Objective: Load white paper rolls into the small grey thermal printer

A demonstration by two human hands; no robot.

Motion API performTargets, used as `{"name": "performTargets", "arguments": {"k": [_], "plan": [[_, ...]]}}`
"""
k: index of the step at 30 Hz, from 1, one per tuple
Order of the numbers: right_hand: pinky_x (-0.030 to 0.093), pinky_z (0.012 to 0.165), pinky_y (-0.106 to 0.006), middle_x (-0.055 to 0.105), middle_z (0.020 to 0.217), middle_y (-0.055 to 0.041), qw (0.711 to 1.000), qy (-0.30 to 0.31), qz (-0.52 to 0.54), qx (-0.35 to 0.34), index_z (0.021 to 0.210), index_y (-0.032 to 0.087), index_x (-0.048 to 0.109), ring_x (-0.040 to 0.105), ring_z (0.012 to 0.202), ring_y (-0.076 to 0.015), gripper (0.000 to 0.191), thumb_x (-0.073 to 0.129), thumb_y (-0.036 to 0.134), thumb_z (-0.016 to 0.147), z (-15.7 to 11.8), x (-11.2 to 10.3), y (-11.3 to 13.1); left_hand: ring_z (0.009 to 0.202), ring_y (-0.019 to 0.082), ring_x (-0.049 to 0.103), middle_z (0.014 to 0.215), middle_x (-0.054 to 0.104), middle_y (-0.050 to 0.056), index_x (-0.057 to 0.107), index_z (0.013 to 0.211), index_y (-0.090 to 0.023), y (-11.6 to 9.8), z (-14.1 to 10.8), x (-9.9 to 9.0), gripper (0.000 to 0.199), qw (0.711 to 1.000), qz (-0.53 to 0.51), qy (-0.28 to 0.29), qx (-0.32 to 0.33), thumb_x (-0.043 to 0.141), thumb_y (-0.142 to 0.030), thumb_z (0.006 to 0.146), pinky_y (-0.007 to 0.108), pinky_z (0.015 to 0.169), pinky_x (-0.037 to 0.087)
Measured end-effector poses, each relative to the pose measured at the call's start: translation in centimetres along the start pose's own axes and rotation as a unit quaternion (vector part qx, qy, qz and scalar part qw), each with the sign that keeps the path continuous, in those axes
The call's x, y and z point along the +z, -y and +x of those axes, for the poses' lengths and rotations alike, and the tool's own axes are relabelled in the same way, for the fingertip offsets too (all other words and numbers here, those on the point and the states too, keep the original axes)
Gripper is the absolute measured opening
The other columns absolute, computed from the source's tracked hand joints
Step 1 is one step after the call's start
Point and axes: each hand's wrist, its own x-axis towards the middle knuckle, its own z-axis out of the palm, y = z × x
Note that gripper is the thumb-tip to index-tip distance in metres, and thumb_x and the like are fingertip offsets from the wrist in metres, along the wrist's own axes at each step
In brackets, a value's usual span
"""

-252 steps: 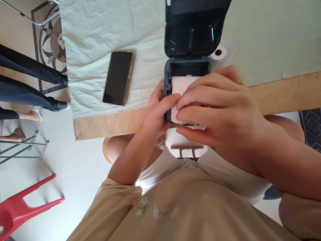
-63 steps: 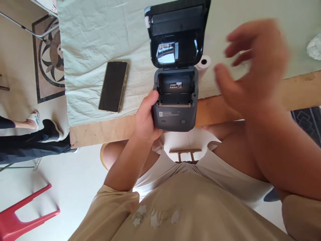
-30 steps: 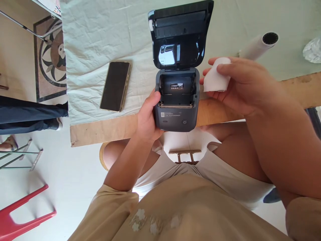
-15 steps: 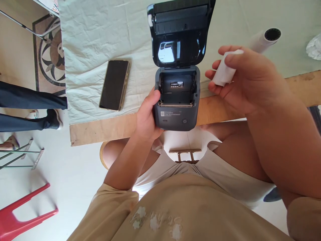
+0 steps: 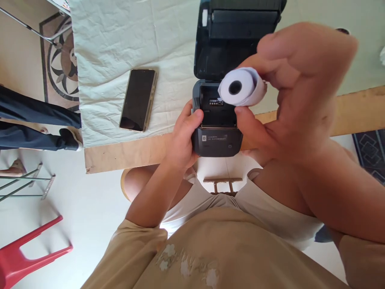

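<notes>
My left hand (image 5: 183, 138) grips the left side of a small black printer (image 5: 218, 142) at the table's front edge. The printer's lid (image 5: 212, 56) stands open, and its inner compartment with a small label shows. A white paper roll (image 5: 255, 86) with a dark core is pinched between the thumb and fingers of my right hand (image 5: 288, 104). The roll is over the right part of the compartment, its core end facing me. Whether it touches the printer I cannot tell.
A phone (image 5: 137, 100) lies on the pale cloth (image 5: 117, 36) left of the printer. The wooden table edge (image 5: 129, 154) runs in front. On the floor at left are a red stool (image 5: 15, 261), a metal frame (image 5: 27, 184) and another person's legs (image 5: 36, 116).
My right hand has moved left with the white roll, turning its core end into view over the printer. The printer has shifted slightly right. The person's legs at left have moved a little.
</notes>
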Motion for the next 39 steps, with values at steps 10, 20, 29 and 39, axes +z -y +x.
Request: {"name": "performTargets", "arguments": {"k": [10,20,29,39], "plan": [[0.065,0.111,-0.056,0.076,0.123,-0.0036,0.932,-0.026,-0.272,-0.239,0.099,0.033,0.061,0.064,0.149,-0.0372,0.034,0.072,0.010,0.078,0.1,-0.1,-1.2,0.121,0.031,0.086,0.114,0.091,0.002,0.076,0.129,-0.028,-0.5,-0.3,-0.2,0.040,0.998,0.050,0.030,-0.027,0.084,-0.055,0.101,0.034,0.077,0.064],[0.063,0.084,-0.043,0.088,0.123,0.0036,0.703,-0.116,-0.441,-0.546,0.103,0.029,0.062,0.084,0.105,-0.0252,0.030,0.065,0.005,0.085,2.4,-1.1,-4.6,0.102,0.027,0.087,0.104,0.087,0.003,0.081,0.119,-0.027,-0.3,-0.7,0.4,0.041,1.000,0.015,0.019,0.001,0.088,-0.062,0.100,0.032,0.072,0.064],[0.060,0.076,-0.040,0.082,0.106,0.0010,0.667,-0.031,-0.398,-0.629,0.100,0.028,0.058,0.075,0.088,-0.0210,0.027,0.066,0.003,0.092,2.1,-2.0,-3.8,0.136,0.039,0.079,0.105,0.084,0.009,0.082,0.103,-0.028,0.0,-0.1,0.7,0.052,1.000,-0.004,-0.011,0.006,0.077,-0.079,0.099,0.042,0.095,0.070],[0.044,0.073,-0.043,0.077,0.094,0.0036,0.677,0.009,-0.342,-0.651,0.095,0.027,0.052,0.068,0.085,-0.0185,0.022,0.064,0.009,0.098,0.4,0.0,-5.4,0.106,0.030,0.083,0.093,0.082,0.004,0.078,0.105,-0.026,-0.9,-0.1,0.1,0.029,0.999,-0.031,0.013,-0.037,0.089,-0.048,0.090,0.036,0.077,0.064]]}}
